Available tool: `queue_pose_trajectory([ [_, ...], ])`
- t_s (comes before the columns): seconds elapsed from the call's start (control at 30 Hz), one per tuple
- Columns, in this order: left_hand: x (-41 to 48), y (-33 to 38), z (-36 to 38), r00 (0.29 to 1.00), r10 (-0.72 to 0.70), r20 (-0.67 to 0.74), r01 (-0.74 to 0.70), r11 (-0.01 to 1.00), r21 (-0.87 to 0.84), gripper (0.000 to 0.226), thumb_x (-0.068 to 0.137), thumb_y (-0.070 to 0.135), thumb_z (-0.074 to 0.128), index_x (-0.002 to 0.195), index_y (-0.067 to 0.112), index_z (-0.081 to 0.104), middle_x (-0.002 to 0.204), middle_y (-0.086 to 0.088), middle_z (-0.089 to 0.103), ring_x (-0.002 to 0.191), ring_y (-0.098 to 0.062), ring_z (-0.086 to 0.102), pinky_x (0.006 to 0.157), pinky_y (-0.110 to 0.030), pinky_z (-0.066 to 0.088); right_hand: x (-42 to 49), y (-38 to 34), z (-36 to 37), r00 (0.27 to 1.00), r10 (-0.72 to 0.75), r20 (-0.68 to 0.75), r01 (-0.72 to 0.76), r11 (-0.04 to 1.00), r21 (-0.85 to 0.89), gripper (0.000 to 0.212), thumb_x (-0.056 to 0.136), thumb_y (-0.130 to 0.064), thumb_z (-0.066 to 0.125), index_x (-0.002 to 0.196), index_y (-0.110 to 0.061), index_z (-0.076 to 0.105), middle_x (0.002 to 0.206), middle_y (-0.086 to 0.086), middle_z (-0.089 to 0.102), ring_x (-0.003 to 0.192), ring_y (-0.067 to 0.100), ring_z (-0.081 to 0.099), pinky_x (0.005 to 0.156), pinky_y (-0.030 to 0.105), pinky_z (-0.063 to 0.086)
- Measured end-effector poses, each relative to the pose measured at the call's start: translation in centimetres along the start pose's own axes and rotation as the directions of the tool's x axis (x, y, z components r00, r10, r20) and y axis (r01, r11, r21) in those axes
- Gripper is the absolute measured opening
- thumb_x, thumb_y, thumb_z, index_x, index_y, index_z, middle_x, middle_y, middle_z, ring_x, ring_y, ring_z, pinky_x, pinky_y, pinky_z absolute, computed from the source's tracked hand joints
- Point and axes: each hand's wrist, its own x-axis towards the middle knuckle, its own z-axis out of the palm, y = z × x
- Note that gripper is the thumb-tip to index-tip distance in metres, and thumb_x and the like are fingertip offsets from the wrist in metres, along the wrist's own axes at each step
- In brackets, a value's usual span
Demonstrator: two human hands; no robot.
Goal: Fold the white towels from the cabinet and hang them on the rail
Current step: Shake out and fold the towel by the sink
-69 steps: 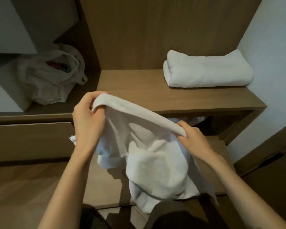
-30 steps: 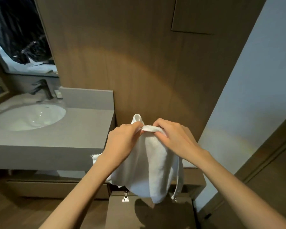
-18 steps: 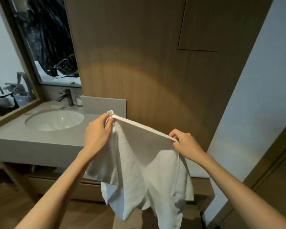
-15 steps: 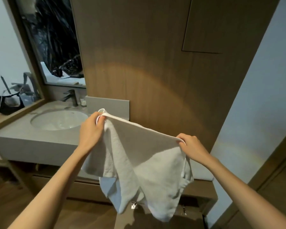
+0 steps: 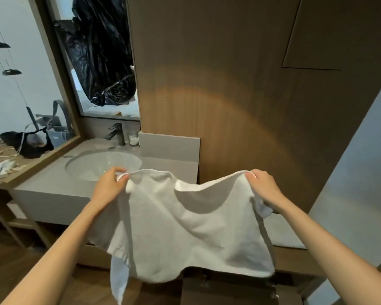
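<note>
A white towel hangs spread out in front of me, its top edge sagging in the middle. My left hand pinches its upper left corner. My right hand grips its upper right corner. The lower edge droops to about cabinet height, with one tail hanging lower at the left. No rail and no other towel are in view.
A grey vanity counter with a round white sink and dark tap stands left of the towel. A mirror is above it. A wooden wall panel faces me. A pale wall rises at right.
My hands have drawn further apart, opening the towel wider, and its top edge now sags. The view has shifted so the sink sits nearer the centre.
</note>
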Motion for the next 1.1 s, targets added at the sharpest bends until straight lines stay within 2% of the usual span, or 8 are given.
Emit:
queue_pose_trajectory([
  [0.13,3.1,-2.3,-2.1,0.993,-0.063,0.104,0.078,0.987,-0.139,0.021,0.098,0.014,0.049,0.102,0.002,0.066,0.099,-0.017,0.064,0.093,-0.029,0.06,0.084,-0.037,0.046,2.2,-2.6,3.9,0.985,0.166,0.034,-0.17,0.964,0.206,0.035,0.087,-0.026,0.046,0.08,0.007,0.055,0.076,0.01,0.052,0.068,0.022,0.044,0.062,0.034,0.032],
  [0.27,6.8,-2.4,-2.8,0.971,-0.095,0.22,0.148,0.959,-0.24,0.023,0.099,0.019,0.045,0.077,0.019,0.053,0.075,-0.009,0.049,0.048,-0.011,0.05,0.043,-0.022,0.036,2.5,-6.5,6.3,0.986,0.144,0.087,-0.166,0.921,0.352,0.035,0.092,-0.022,0.052,0.096,0.011,0.063,0.082,0.024,0.057,0.074,0.022,0.051,0.065,0.032,0.037],
  [0.37,9.5,-1.6,-2.7,0.946,-0.05,0.321,0.146,0.948,-0.281,0.022,0.1,0.023,0.043,0.079,0.02,0.052,0.084,-0.01,0.048,0.07,-0.019,0.043,0.054,-0.027,0.027,3.3,-9.3,8.0,0.992,0.078,0.094,-0.112,0.891,0.441,0.029,0.097,-0.019,0.05,0.103,0.004,0.067,0.091,0.015,0.067,0.084,0.018,0.058,0.07,0.029,0.043],
  [0.47,11.4,-0.1,-1.7,0.913,0.002,0.409,0.141,0.937,-0.319,0.02,0.1,0.024,0.039,0.092,0.02,0.057,0.082,-0.009,0.052,0.071,-0.02,0.044,0.057,-0.027,0.035,5.0,-11.6,9.5,0.996,0.034,0.081,-0.068,0.876,0.477,0.023,0.098,-0.019,0.05,0.1,-0.009,0.071,0.101,0.008,0.07,0.092,0.018,0.062,0.08,0.03,0.047],
  [0.77,19.7,2.1,3.4,0.903,0.005,0.429,0.252,0.803,-0.541,0.018,0.099,0.011,0.044,0.097,0.015,0.061,0.083,-0.003,0.057,0.062,-0.009,0.051,0.049,-0.016,0.043,12.4,-14.8,12.9,0.997,-0.04,0.06,0.007,0.881,0.473,0.03,0.088,-0.009,0.049,0.101,0.019,0.053,0.077,0.015,0.049,0.075,0.021,0.045,0.069,0.033,0.034],
  [0.9,24.8,1.8,6.4,0.911,-0.044,0.411,0.304,0.746,-0.592,0.023,0.097,0.004,0.049,0.117,0.008,0.058,0.091,-0.004,0.064,0.07,-0.01,0.06,0.052,-0.017,0.051,16.3,-15.0,14.0,0.993,-0.041,0.107,-0.021,0.852,0.523,0.024,0.089,-0.003,0.051,0.104,-0.003,0.07,0.099,0.021,0.066,0.083,0.019,0.056,0.07,0.03,0.042],
  [1.03,30.3,1.6,9.4,0.91,-0.111,0.399,0.35,0.722,-0.597,0.03,0.095,0.002,0.052,0.125,0.002,0.056,0.092,-0.007,0.065,0.081,-0.018,0.059,0.073,-0.029,0.049,21.3,-14.8,15.0,0.989,-0.005,0.15,-0.085,0.8,0.594,0.036,0.086,-0.003,0.049,0.115,-0.008,0.069,0.119,0.01,0.066,0.105,0.023,0.057,0.081,0.031,0.044],
  [1.1,32.5,1.3,10.6,0.912,-0.136,0.386,0.356,0.729,-0.584,0.042,0.094,0.003,0.054,0.136,0.004,0.048,0.1,-0.01,0.065,0.082,-0.019,0.057,0.07,-0.028,0.047,23.8,-14.4,16.0,0.981,0.021,0.195,-0.141,0.767,0.626,0.044,0.085,-0.004,0.049,0.126,-0.013,0.064,0.127,0.008,0.062,0.114,0.029,0.055,0.086,0.034,0.044],
])
